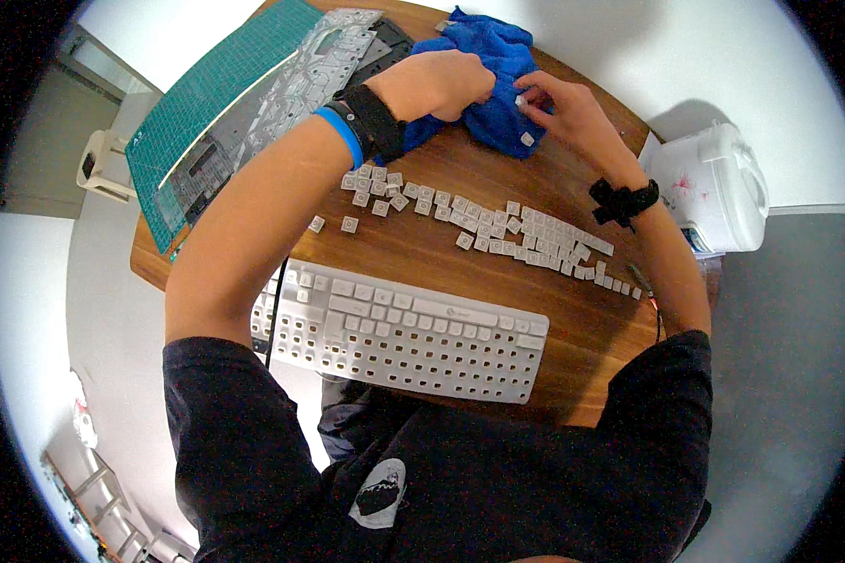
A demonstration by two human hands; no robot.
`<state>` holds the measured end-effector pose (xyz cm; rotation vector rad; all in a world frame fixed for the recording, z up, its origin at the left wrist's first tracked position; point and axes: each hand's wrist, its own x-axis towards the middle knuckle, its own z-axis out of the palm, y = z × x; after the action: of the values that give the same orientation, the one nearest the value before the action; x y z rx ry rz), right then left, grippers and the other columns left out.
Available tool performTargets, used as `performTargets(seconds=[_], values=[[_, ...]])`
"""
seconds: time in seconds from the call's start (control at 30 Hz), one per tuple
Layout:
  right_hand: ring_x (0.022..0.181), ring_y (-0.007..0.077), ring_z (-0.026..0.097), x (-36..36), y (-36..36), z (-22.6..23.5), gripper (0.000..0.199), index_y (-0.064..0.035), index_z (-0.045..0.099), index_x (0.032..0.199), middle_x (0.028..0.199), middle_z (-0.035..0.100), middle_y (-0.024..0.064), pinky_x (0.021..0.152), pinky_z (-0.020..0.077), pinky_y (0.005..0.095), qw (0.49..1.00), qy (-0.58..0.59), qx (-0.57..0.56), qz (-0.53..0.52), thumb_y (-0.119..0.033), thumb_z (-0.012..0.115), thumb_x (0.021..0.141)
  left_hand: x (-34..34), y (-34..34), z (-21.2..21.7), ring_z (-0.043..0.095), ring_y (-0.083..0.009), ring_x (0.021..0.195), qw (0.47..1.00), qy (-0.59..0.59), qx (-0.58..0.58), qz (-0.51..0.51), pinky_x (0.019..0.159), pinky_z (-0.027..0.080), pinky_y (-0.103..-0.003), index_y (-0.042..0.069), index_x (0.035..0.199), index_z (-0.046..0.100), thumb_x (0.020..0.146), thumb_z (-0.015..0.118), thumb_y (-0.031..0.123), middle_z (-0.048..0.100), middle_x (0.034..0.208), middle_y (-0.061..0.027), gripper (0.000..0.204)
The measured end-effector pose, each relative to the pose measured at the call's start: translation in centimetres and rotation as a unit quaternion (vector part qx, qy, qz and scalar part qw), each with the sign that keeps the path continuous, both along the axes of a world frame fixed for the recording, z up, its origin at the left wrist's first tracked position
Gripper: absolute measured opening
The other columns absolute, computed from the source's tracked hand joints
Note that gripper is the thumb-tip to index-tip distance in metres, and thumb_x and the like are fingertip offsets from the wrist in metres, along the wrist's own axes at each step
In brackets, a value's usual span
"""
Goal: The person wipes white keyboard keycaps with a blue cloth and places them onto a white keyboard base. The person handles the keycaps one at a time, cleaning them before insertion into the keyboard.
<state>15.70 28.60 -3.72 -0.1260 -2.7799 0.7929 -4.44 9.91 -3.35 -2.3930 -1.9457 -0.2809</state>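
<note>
Surface and room, left to right: a pale stool [106,169] stands on the floor beyond the left edge of the wooden table [577,342]; on the far left of the table lies a green cutting mat [221,75], with a grey metal plate [277,113] over it. A white keyboard [413,328] sits at the near side, its far rows partly capped, its near rows showing bare square openings. Loose white keycaps [483,228] extend in uneven rows from the left forearm toward the right one, on the far side of the keyboard. At the right stands a white lidded appliance [718,192], before a white wall [620,42]. As to the hands: the left hand [453,83] is closed on a blue cloth [498,42] at the far side of the table, its fingertips partly hidden. The right hand [565,105], just right of it, pinches a single keycap [522,101] between thumb and fingers over the cloth. A second keycap [527,139] rests on the cloth's near right part, just below the pinching fingers.
</note>
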Motion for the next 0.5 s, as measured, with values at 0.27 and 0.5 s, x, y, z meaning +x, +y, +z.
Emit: performTargets(seconds=[0.27,0.5], values=[[0.090,0.0323,0.074,-0.6,0.7,-0.7,0.014,-0.0077,0.077,0.110,0.098,0.073,0.0151,0.082,0.0607,0.0427,0.991,0.048,0.099,0.072,-0.016,0.078,0.098,0.1,-0.7,0.1,0.077,-0.0419,0.099,0.999,-0.018,0.041,0.009,0.084,0.062,-0.050,0.006,0.099,0.080,0.082,0.074,0.003,0.078,0.100,-0.0206,0.018],[0.087,0.0258,0.066,1.8,1.1,0.6,0.015,-0.0068,0.076,0.109,0.097,0.065,0.0123,0.080,0.0571,0.0364,0.992,-0.040,0.103,0.068,-0.011,0.081,0.095,0.2,-0.1,0.1,0.077,-0.0418,0.098,1.000,-0.019,0.022,-0.001,0.084,0.062,-0.050,0.006,0.098,0.081,0.082,0.075,0.004,0.078,0.099,-0.0211,0.017]])
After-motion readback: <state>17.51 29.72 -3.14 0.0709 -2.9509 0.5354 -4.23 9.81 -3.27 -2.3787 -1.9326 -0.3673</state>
